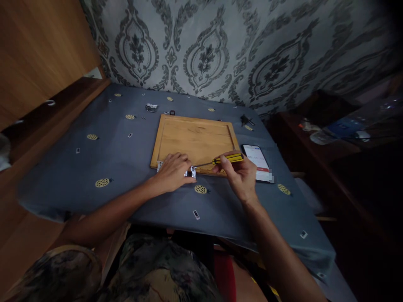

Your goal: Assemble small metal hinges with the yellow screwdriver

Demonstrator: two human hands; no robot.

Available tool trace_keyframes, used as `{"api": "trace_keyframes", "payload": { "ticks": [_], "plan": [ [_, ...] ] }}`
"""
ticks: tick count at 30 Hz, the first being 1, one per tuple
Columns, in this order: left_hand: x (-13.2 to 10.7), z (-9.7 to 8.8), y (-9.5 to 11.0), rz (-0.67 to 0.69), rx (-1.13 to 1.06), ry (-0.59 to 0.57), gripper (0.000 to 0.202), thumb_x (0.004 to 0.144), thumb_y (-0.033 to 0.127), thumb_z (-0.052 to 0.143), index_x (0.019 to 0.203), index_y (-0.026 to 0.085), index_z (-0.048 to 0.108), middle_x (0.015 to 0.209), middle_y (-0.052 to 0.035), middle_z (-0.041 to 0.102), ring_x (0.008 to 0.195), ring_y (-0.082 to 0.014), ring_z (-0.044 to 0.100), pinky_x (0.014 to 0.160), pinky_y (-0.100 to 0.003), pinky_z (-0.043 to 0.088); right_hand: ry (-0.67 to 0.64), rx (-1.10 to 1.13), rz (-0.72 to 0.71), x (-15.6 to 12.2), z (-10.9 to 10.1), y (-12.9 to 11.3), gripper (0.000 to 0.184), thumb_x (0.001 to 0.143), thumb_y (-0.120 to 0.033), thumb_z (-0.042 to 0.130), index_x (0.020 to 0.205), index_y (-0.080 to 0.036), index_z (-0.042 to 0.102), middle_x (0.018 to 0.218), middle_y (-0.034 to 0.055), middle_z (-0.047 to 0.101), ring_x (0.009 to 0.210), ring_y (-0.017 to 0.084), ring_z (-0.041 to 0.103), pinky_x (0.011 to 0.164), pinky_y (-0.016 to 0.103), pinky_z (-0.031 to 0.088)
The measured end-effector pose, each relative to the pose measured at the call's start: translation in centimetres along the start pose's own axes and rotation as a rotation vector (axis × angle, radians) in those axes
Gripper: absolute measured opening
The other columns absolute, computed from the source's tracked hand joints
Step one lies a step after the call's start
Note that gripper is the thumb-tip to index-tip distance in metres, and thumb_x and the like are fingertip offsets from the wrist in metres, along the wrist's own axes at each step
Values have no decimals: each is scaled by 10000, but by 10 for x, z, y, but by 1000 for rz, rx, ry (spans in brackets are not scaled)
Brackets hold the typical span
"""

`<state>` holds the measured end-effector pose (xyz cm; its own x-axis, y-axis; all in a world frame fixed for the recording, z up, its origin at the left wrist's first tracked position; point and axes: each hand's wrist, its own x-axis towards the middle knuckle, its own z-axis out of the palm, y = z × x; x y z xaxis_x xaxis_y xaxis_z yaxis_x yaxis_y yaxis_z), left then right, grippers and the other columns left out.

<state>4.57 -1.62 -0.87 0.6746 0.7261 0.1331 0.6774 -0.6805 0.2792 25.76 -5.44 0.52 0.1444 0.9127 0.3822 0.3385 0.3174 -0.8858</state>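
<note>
A wooden panel (198, 140) with a raised frame lies flat on the table before me. My left hand (175, 170) rests over its near left edge, fingers closed on a small shiny metal piece that looks like a hinge (190, 172). In my right hand (241, 174) is a screwdriver (229, 159) with a yellow and black handle. Its shaft points left, and the tip reaches the metal piece beside my left fingers. Another bit of metal (159, 165) shows at the panel's near left corner, partly covered by my left hand.
A phone (258, 163) with a lit screen lies right of the panel. Small metal parts (151, 108) sit at the back left, a dark small object (247, 121) at the back right. The blue tablecloth (126, 155) has pineapple prints. A plastic bottle (346, 126) is on the right.
</note>
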Motion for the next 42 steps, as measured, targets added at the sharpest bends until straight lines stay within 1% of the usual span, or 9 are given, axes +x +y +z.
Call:
{"api": "trace_keyframes", "payload": {
  "ticks": [8, 13, 15, 20, 23, 26, 31, 35, 42],
  "plan": [
    [-1, 2, 0, 2, 0, 10, 304, 919, 436, 743, 1036, 161, 688, 1072, -88, 663, 1087, -288, 583, 906, -399, 430, -91, -23, -8, 11, 9, -13, 414, 794, -593, 801, 790, -212, 638, 663, -17, 679, 532, 134, 683, 512, 251, 559],
    [-1, 2, 1, -5, -1, 8, 301, 916, 430, 745, 1024, 154, 694, 1067, -92, 665, 1096, -303, 585, 911, -417, 440, -187, 66, 14, 19, 9, -12, 426, 787, -562, 816, 995, -208, 701, 747, 0, 724, 600, 147, 719, 609, 293, 619],
    [-1, 2, 1, -8, 0, 4, 306, 917, 436, 742, 1023, 153, 692, 1070, -95, 666, 1097, -307, 585, 916, -425, 440, -212, 78, 26, 21, 9, -10, 411, 777, -554, 824, 967, -207, 711, 749, 6, 726, 615, 152, 721, 619, 302, 620],
    [-1, 3, -1, 2, -20, 12, 294, 921, 438, 733, 1005, 160, 686, 1083, -99, 664, 1094, -309, 585, 913, -431, 444, -140, 9, 16, 20, 15, -8, 426, 742, -584, 839, 754, -225, 610, 641, -25, 659, 545, 137, 671, 516, 270, 540],
    [-1, 3, -2, 8, -17, 20, 286, 932, 441, 717, 999, 165, 683, 1083, -99, 667, 1084, -308, 585, 907, -439, 452, -97, -56, -1, 20, 19, -8, 467, 745, -617, 823, 723, -230, 563, 600, -31, 640, 516, 129, 643, 483, 263, 482],
    [-1, 3, -1, 5, -10, 17, 299, 921, 442, 734, 1004, 160, 682, 1075, -96, 670, 1084, -305, 589, 909, -431, 451, -89, -67, -5, 20, 20, -8, 479, 749, -633, 811, 722, -229, 556, 596, -33, 632, 516, 128, 636, 485, 266, 473],
    [-1, 1, 1, 0, -8, 10, 306, 915, 441, 742, 1014, 158, 685, 1082, -97, 668, 1091, -304, 589, 914, -422, 443, -106, 20, 26, 20, 19, -9, 400, 758, -578, 824, 849, -221, 666, 677, -21, 679, 571, 137, 672, 540, 280, 551],
    [-1, 1, 0, -2, -15, 6, 297, 915, 439, 739, 1013, 163, 690, 1082, -100, 666, 1096, -309, 588, 920, -429, 444, -112, 87, 42, 20, 18, -6, 424, 766, -563, 818, 977, -205, 738, 781, 6, 732, 622, 144, 703, 622, 303, 614],
    [0, 0, 1, -8, -10, 4, 281, 921, 436, 730, 1011, 172, 695, 1080, -97, 674, 1092, -307, 595, 918, -433, 453, -153, 113, 31, 22, 16, -5, 401, 795, -512, 814, 1048, -211, 740, 914, 30, 758, 570, 113, 667, 572, 286, 597]
  ]
}}
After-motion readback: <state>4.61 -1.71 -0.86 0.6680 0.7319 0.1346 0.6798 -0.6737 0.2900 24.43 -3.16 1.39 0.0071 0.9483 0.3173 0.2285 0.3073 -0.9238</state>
